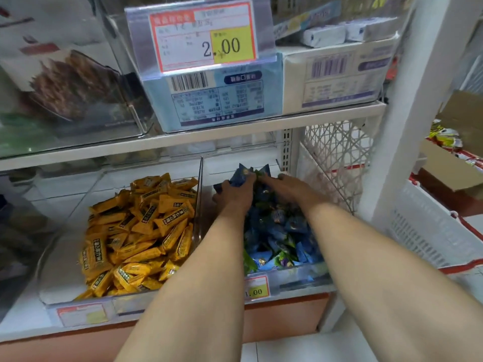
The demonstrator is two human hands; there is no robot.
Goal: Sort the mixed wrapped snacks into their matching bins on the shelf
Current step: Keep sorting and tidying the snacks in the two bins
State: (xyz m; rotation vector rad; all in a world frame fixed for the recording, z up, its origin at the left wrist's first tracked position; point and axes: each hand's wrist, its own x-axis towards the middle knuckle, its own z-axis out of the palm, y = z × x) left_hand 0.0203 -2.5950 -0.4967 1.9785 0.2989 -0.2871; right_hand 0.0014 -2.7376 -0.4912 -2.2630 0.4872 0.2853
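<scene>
Both hands are in the clear RH bin (pixel 300 279) on the lower shelf (pixel 23 325), approx 5 o'clock of frame ctr.

- L hand (pixel 231 195): clenched round a bunch of blue packets (pixel 241 175), held up at the bin's 12 o'clock, nr the back wall.
- R hand (pixel 290 189): at 3 o'clock of that bunch, fingertips reaching into it. Too blurred to tell if it pinches a packet or just steadies.
- Blue pile (pixel 277 231): lies under both wrists. A few green packets (pixel 283 257) are mixed in at the bin's 6 o'clock, by the front wall.
- Yellow bars (pixel 141 231): fill the LH bin (pixel 60 270) at 9 o'clock, w/ a clear divider between the bins.

My read: the step is settling blues into their bin or picking out strays. Can't say which.

To do it well:
- Let go low, at the back where there's room. Don't drop from height, since the pile is heaped nr the front lip and could spill.
- Keep the L wrist off the divider at 9 o'clock so nothing flips into the yellows.
- Check the bunch for greens before releasing. If greens belong elsewhere, have the R hand pinch them out one at a time.
- Wrappers look slick and crinkly, so grip by the body, not the fin seal.
</scene>
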